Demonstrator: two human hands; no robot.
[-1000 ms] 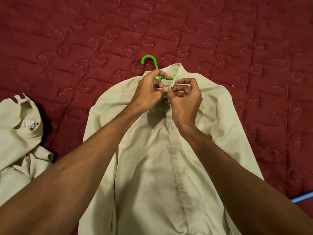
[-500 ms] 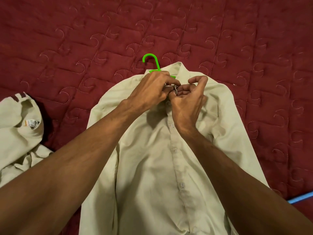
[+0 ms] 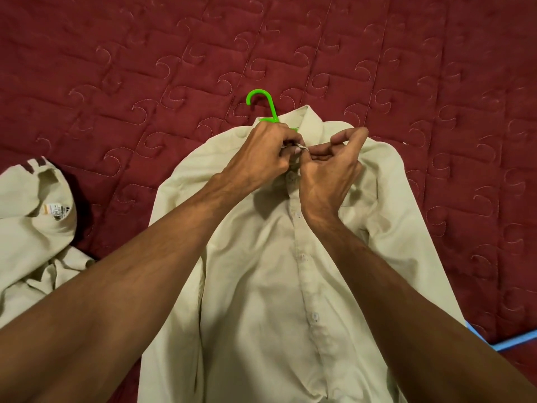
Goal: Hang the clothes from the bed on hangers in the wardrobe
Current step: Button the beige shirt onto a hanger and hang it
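Maroon quilted bedspread (image 3: 406, 68), swirl stitching; blue strip (image 3: 514, 341) at lower right edge

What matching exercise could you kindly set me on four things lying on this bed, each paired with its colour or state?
Things:
1. hanger
2. centre shirt
3. other shirt
4. quilt

Colours or states:
A. dark red, stitched swirls
B. crumpled, label showing
C. green, hook poking out past a collar
D. collar pinched by left hand and right hand

Pairs: 1-C, 2-D, 3-B, 4-A.
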